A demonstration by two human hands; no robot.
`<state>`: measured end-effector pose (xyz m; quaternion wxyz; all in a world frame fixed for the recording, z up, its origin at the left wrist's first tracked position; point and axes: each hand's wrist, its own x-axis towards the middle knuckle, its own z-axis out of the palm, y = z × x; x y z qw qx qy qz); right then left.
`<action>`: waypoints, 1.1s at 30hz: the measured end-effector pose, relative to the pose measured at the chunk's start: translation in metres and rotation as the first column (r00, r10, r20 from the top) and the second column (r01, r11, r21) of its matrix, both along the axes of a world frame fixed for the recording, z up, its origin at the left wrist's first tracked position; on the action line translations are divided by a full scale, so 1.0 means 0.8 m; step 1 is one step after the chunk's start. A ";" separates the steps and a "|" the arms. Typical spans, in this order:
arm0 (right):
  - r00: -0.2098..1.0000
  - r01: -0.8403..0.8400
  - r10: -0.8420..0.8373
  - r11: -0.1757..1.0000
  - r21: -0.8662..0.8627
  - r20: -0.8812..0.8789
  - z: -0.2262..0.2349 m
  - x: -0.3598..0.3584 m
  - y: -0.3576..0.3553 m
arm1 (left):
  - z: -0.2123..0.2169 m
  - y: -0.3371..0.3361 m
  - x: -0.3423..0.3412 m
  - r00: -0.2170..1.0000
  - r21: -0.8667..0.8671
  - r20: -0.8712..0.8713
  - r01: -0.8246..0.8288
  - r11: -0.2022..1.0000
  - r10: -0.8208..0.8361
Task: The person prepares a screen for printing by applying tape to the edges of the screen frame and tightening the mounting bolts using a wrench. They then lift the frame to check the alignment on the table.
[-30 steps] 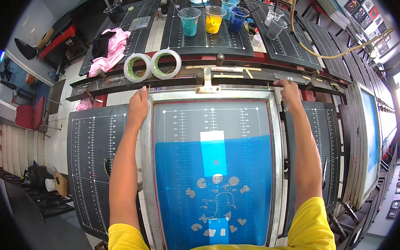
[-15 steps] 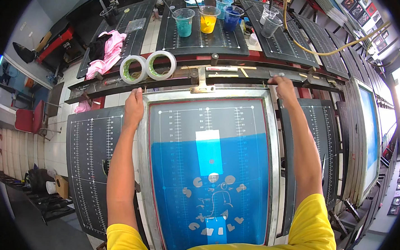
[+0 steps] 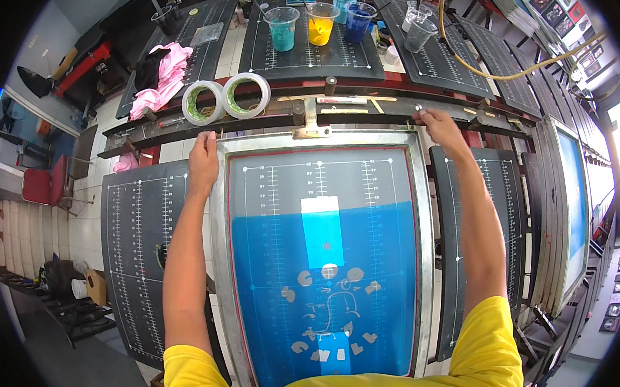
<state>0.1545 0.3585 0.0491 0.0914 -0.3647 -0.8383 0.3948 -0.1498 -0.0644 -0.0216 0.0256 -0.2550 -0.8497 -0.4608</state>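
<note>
A screen-printing frame point(image 3: 217, 259) with a metal rim lies in front of me. Its mesh point(image 3: 266, 226) is blue over the nearer part and grey at the far end, with a small pattern of pale shapes. At the frame's far left corner my left hand point(image 3: 203, 163) is closed against the outer edge, its fingertips partly hidden. Just beyond the far right corner my right hand point(image 3: 442, 129) is pinched over the dark rail point(image 3: 272, 116). A small pale bit shows at its fingertips, too small to name. A metal bracket point(image 3: 311, 127) meets the middle of the far rim.
Two tape rolls point(image 3: 246, 96) stand on the rail beside a marker point(image 3: 341, 100) and thin sticks. Behind are cups of teal point(image 3: 283, 32), yellow point(image 3: 321, 27) and dark blue ink on black boards. A pink cloth point(image 3: 163, 81) lies left; another screen point(image 3: 569, 200) leans right.
My right hand has shifted slightly, its fingertips now pinched together with a pale bit showing at them. My left hand stays at the frame's corner. The whole view has moved a little.
</note>
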 end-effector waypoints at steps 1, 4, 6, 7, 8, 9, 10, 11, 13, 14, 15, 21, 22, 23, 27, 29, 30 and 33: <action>0.996 -0.077 0.080 0.994 0.083 -0.033 0.004 0.001 0.004 | -0.001 -0.001 0.001 0.999 0.026 -0.031 0.008 1.000 -0.007; 0.960 -0.269 0.236 0.922 0.278 0.149 0.014 0.002 0.021 | -0.001 -0.007 -0.005 0.999 -0.010 0.028 0.030 0.999 -0.030; 0.885 -0.399 0.254 0.845 0.356 0.389 0.014 0.006 0.033 | -0.001 -0.006 -0.004 0.999 -0.025 0.040 0.023 0.999 -0.022; 0.873 -0.432 0.247 0.790 0.434 0.421 0.011 0.008 0.032 | -0.001 -0.006 -0.004 0.999 -0.034 0.044 0.017 0.999 -0.015; 0.846 -0.465 0.244 0.772 0.433 0.474 0.010 0.009 0.034 | -0.001 -0.006 -0.005 0.999 -0.041 0.030 0.020 0.999 -0.019; 0.817 -0.497 0.240 0.754 0.429 0.525 0.010 0.008 0.036 | 0.000 -0.006 -0.006 1.000 -0.049 0.016 0.022 0.999 -0.021; 0.785 -0.526 0.230 0.738 0.422 0.576 0.009 0.010 0.036 | -0.001 -0.005 -0.006 1.000 -0.058 0.003 0.030 0.998 -0.030; 0.803 -0.534 0.261 0.714 0.452 0.536 0.001 0.015 0.040 | -0.001 -0.004 -0.006 0.999 -0.045 0.013 0.042 0.998 -0.041; 0.829 -0.544 0.331 0.664 0.513 0.452 -0.016 0.021 0.044 | -0.002 -0.003 -0.007 0.998 -0.021 0.030 0.062 0.998 -0.061; 0.828 -0.539 0.325 0.684 0.491 0.457 -0.019 0.021 0.043 | -0.003 -0.003 -0.007 0.998 -0.027 0.023 0.062 0.998 -0.061; 0.827 -0.534 0.318 0.704 0.469 0.463 -0.022 0.018 0.042 | -0.004 -0.004 -0.008 0.998 -0.031 0.016 0.062 0.998 -0.062; 0.845 -0.506 0.336 0.753 0.421 0.416 -0.028 0.013 0.035 | -0.003 -0.005 -0.010 1.000 -0.057 -0.002 0.031 0.998 -0.031; 0.840 -0.510 0.339 0.762 0.400 0.425 -0.030 0.014 0.037 | -0.001 -0.003 -0.009 0.999 -0.055 0.021 0.046 0.997 -0.045; 0.843 -0.506 0.345 0.767 0.393 0.412 -0.033 0.015 0.038 | 0.000 -0.002 -0.008 0.999 -0.064 0.034 0.042 0.997 -0.040; 0.869 -0.475 0.364 0.805 0.355 0.336 -0.043 0.017 0.044 | 0.004 -0.001 -0.003 0.998 -0.064 0.056 0.029 0.997 -0.026; 0.875 -0.473 0.398 0.823 0.315 0.274 -0.048 0.014 0.047 | 0.001 -0.004 -0.007 1.000 -0.049 0.026 0.010 0.999 -0.009; 0.873 -0.483 0.428 0.826 0.290 0.236 -0.050 0.011 0.048 | -0.004 -0.006 -0.010 1.000 -0.042 -0.002 -0.004 0.999 0.004; 0.875 -0.483 0.468 0.857 0.181 0.122 -0.065 0.018 0.060 | -0.003 -0.001 -0.008 0.999 -0.085 0.048 0.008 0.996 -0.004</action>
